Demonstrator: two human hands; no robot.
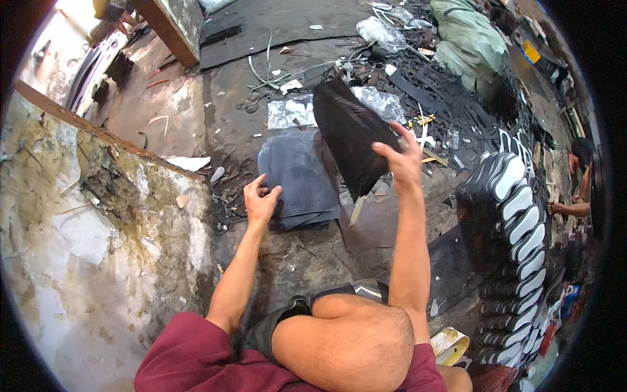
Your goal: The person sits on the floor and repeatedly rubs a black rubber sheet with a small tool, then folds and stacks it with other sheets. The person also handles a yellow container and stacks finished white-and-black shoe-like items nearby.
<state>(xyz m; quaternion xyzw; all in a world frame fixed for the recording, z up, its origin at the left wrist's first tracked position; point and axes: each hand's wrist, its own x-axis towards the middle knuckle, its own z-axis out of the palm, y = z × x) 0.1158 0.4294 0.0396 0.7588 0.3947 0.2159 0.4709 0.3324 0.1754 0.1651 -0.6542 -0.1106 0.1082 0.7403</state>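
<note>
A black, flexible sheet (349,130) hangs tilted from my right hand (406,160), pinched at its right edge between thumb and fingers. Below and to the left of it lies a stack of dark blue-grey sheets (297,173), roughly square, with slightly uneven edges at the front. My left hand (260,204) is at the left edge of this stack, thumb and index finger apart and nothing between them. Whether its fingertips touch the stack I cannot tell. The raised sheet covers part of the stack's right side.
Long rows of stacked, sole-shaped pieces with white tops (526,225) stand to the right. Black scraps (431,98) and a pale green sack (467,42) lie behind. A stained low wall (98,242) bounds the left. Another person's arm (571,209) shows at far right.
</note>
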